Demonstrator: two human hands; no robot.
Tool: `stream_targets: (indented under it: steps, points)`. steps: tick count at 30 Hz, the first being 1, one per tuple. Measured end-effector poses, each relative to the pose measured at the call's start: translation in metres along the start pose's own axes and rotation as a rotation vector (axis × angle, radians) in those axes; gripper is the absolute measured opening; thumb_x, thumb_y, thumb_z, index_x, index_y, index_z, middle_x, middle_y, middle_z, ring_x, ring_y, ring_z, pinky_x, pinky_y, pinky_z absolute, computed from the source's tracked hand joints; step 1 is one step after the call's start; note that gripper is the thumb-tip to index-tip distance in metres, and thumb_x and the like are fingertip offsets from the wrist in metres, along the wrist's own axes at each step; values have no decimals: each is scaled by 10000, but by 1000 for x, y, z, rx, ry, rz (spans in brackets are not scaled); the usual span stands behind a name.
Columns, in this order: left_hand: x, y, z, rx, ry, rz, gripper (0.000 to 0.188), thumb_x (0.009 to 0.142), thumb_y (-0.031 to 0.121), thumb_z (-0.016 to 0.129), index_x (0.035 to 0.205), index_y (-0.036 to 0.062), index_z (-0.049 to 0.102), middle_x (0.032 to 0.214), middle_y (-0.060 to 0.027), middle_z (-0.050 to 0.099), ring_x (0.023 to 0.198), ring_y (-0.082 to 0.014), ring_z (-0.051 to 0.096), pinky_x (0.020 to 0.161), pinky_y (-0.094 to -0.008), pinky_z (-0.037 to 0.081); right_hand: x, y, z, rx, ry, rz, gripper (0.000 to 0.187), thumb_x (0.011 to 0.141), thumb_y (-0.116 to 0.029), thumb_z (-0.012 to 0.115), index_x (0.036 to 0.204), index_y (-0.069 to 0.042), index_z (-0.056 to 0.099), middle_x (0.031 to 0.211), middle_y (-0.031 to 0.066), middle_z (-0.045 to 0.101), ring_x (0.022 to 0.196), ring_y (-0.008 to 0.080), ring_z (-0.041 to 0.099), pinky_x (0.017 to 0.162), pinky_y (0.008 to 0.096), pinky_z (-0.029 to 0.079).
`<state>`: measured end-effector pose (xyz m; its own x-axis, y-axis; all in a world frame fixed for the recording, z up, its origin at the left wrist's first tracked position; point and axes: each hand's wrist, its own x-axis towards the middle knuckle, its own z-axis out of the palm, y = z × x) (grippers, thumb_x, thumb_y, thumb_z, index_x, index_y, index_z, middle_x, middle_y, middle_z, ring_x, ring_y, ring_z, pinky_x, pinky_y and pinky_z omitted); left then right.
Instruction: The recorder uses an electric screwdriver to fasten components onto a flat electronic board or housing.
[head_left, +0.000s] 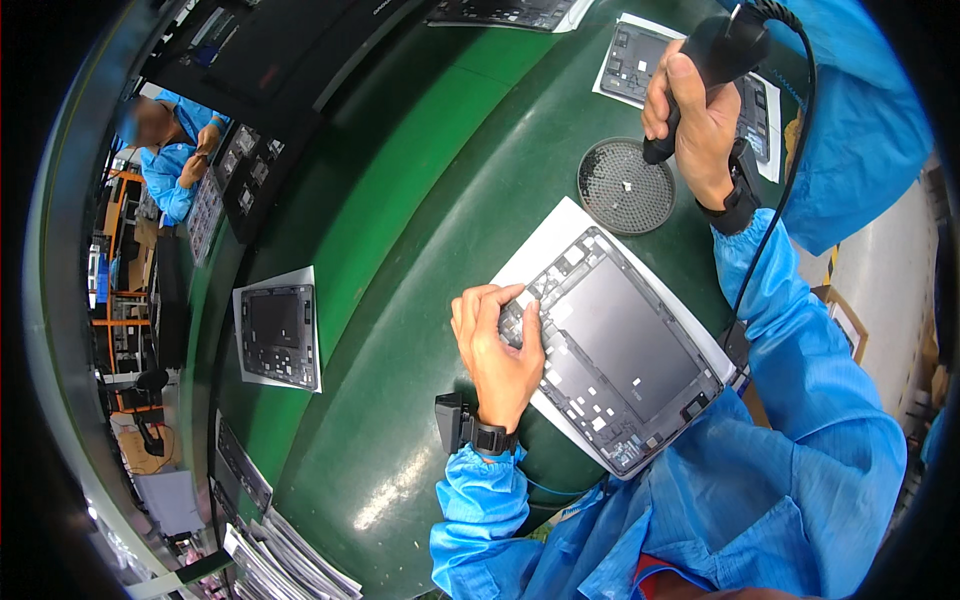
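While right hand (pixel 705 135) closes fingers (pixel 656 100) around black corded screwdriver (pixel 718 52) near round perforated tray (pixel 606 205), left hand (pixel 500 362), fingers parted, touches gray tablet housing (pixel 628 345).

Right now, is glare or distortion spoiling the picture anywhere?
Head view: a bright glare patch whitens the green tabletop below and left of the left hand; edges bow toward the picture's rim; the tablet-shaped panel looks fairly sharp.
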<state>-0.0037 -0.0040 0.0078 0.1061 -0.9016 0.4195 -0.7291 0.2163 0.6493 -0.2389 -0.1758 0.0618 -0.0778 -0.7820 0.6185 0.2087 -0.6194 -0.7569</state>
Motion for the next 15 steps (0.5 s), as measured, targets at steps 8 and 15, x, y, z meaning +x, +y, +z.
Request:
stream_targets:
  steps: [8,15]
  points:
    - [0,0,-1,-4,3,-8,203,792,13,775,981,23,702,950,-116,630,912,-286,575,818,-383,466,-1,8,3,-16,-20,28,263,1081,-287,530,1028,-29,530,659,18,523,498,80,490,481,240,432]
    - [-1,-2,-1,-8,8,-6,208,790,19,778,983,27,700,949,-115,631,907,-283,571,812,-382,462,-2,12,2,-26,6,20,260,1076,-290,542,1042,-32,530,659,22,521,497,88,489,482,248,425]
